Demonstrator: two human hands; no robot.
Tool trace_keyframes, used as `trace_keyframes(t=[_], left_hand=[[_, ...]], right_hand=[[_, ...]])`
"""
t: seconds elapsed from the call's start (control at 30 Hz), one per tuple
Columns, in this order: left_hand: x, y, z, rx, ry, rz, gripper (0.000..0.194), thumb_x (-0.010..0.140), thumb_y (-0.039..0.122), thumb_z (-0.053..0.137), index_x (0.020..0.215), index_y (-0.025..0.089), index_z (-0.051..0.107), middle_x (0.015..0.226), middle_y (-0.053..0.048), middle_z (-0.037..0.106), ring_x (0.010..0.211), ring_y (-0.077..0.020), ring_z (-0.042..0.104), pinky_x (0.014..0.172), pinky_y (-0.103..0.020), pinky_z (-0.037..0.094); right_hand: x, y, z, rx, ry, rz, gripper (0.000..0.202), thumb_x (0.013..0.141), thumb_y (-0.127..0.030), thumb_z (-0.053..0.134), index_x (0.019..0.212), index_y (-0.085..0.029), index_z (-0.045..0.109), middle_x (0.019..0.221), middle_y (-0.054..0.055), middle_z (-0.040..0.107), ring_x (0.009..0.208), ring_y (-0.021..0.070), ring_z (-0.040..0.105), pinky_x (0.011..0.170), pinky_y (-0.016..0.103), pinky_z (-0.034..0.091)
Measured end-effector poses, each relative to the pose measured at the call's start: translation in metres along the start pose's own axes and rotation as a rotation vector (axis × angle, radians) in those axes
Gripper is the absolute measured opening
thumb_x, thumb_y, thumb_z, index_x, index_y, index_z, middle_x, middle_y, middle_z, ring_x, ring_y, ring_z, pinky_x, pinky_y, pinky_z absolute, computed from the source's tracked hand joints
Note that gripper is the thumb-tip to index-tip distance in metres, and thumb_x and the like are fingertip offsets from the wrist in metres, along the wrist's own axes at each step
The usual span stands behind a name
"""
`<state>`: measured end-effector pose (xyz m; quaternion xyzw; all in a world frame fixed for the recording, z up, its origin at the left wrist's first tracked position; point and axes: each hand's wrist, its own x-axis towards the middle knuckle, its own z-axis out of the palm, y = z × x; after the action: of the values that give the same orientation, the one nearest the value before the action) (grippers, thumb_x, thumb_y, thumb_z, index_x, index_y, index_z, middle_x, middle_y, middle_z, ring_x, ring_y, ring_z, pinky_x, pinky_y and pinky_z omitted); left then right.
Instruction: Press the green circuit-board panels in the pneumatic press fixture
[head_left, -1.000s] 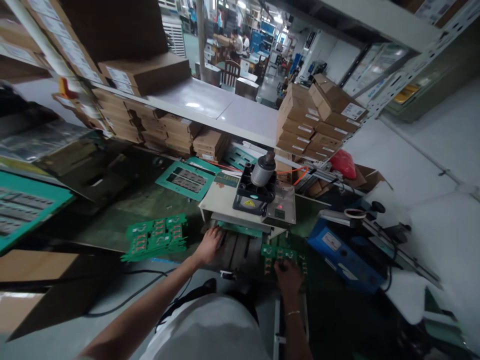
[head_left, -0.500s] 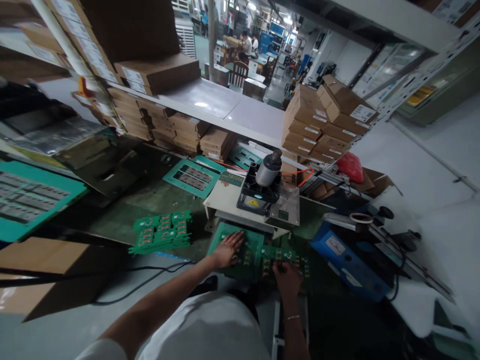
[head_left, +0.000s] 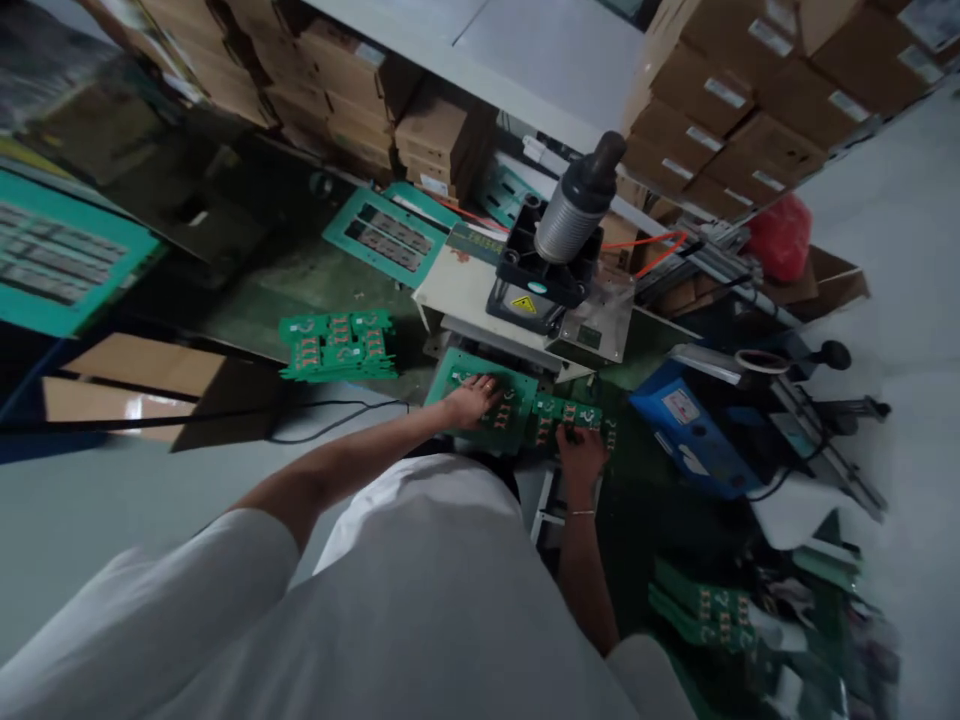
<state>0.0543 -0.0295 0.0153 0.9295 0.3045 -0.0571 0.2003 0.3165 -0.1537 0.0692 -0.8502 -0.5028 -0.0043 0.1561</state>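
My left hand (head_left: 474, 401) lies with its fingers stretched out on a green fixture plate (head_left: 446, 372), over a green circuit board (head_left: 502, 408) that it partly covers. To the right, my right hand (head_left: 582, 455) curls its fingers around the near edge of another green circuit board panel (head_left: 550, 408). That panel lies close beside the plate; whether the two overlap I cannot tell. Just beyond both hands stands a press (head_left: 559, 255) with a ribbed metal cylinder and a yellow warning label. My right fingertips are partly hidden against the dark bench.
A stack of green circuit boards (head_left: 337, 350) sits at left, near teal frames (head_left: 390, 235). A blue machine (head_left: 694, 425) stands at right, above more boards (head_left: 724, 610). Cardboard boxes (head_left: 435, 130) line the back. A black cable (head_left: 330, 410) hangs at the bench's front edge.
My view has tilted downward, so the bench and hands appear higher and more boards show at lower right. Both hands keep nearly the same places on the boards.
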Motion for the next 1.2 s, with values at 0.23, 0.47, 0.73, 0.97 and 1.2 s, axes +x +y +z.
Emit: trace_keyframes(t=[0.23,0.47,0.73,0.97,1.2], left_hand=[[0.002,0.011,-0.015,0.035,-0.033,-0.064,0.084,0.062,0.016,0.078,0.142,0.003,0.056,0.145,-0.032,0.057,0.136,-0.0455,0.049,0.111,-0.054,0.039],[-0.018,0.0,-0.037,0.019,-0.028,-0.002,0.097,0.057,0.024,0.084,0.147,0.005,0.051,0.152,-0.029,0.052,0.14,-0.0425,0.046,0.116,-0.049,0.036],[-0.156,-0.122,-0.083,0.111,0.17,-0.412,0.111,0.063,0.037,0.086,0.158,0.003,0.039,0.153,-0.025,0.051,0.138,-0.0371,0.045,0.116,-0.046,0.037],[-0.198,-0.208,-0.055,0.028,0.171,-0.583,0.116,0.058,0.03,0.093,0.155,-0.001,0.04,0.15,-0.027,0.056,0.136,-0.0355,0.049,0.114,-0.051,0.04],[-0.166,-0.162,-0.051,0.054,0.243,-0.431,0.1,0.078,0.036,0.081,0.161,0.005,0.034,0.17,-0.024,0.031,0.159,-0.0373,0.024,0.127,-0.054,0.023]], right_hand=[[0.001,0.002,-0.001,0.002,0.023,-0.03,0.039,0.088,-0.055,0.056,0.079,-0.02,0.069,0.09,0.013,0.076,0.095,0.0307,0.068,0.087,0.042,0.048],[-0.01,-0.006,-0.004,0.004,0.097,-0.039,0.039,0.087,-0.055,0.056,0.078,-0.019,0.07,0.087,0.014,0.076,0.09,0.03,0.069,0.085,0.041,0.049],[-0.025,-0.048,0.017,-0.042,0.015,-0.071,0.031,0.084,-0.051,0.061,0.073,-0.022,0.067,0.079,0.01,0.074,0.085,0.0278,0.068,0.08,0.036,0.046],[-0.035,-0.14,0.052,-0.168,-0.233,-0.139,0.028,0.087,-0.046,0.062,0.081,-0.019,0.071,0.097,0.014,0.076,0.1,0.0318,0.068,0.09,0.042,0.043],[-0.036,-0.168,0.063,-0.238,-0.428,-0.136,0.042,0.095,-0.046,0.056,0.105,-0.01,0.073,0.118,0.024,0.072,0.116,0.0366,0.064,0.098,0.048,0.039]])
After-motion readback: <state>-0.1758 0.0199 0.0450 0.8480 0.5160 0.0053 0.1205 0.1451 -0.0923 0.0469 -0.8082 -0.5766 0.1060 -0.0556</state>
